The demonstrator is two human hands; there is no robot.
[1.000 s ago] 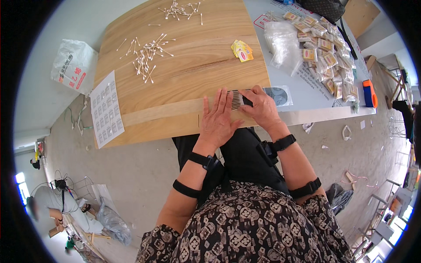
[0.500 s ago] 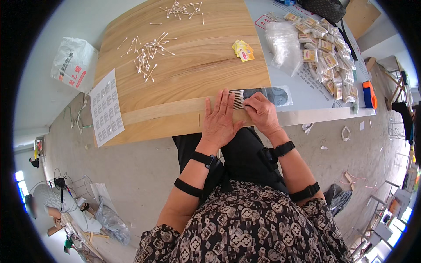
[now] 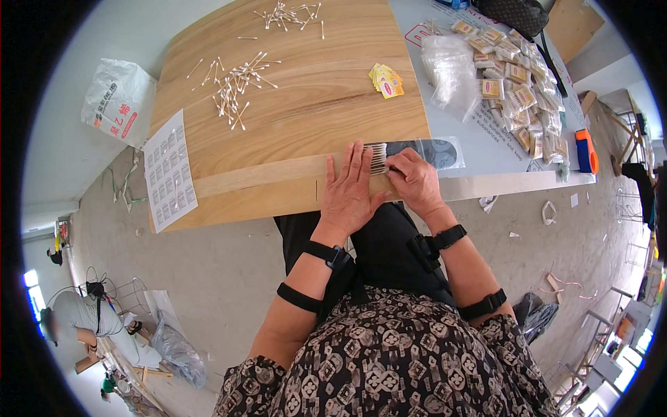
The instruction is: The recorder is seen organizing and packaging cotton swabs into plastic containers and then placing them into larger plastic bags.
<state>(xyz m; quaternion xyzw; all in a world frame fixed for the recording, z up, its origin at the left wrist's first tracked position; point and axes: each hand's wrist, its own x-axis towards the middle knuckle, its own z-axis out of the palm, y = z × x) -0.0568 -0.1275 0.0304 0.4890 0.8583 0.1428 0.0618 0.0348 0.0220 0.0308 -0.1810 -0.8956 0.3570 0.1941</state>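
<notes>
My left hand [image 3: 349, 182] lies flat at the table's front edge, fingers stretched out against a row of cotton swabs [image 3: 378, 157] set side by side. To its right, the fingers of my right hand [image 3: 415, 179] are pinched together at the right end of that row. What they hold, if anything, is hidden under the fingertips. Just beyond the right hand lies a dark, round-ended strip [image 3: 439, 151] with clear plastic around it. Loose cotton swabs [image 3: 240, 85] are scattered in a pile farther left on the wooden table [image 3: 313, 111].
More swabs [image 3: 290, 14] lie at the far edge. Yellow cards [image 3: 386, 80] sit at the middle right. On the grey surface are clear bags [image 3: 450, 73], many packed swab packets [image 3: 517, 97] and an orange-and-blue tape dispenser [image 3: 586, 151]. A printed label sheet [image 3: 169, 174] overhangs the left edge.
Both hands keep nearly the same place. The right hand's fingers have shifted very slightly at the swab ends.
</notes>
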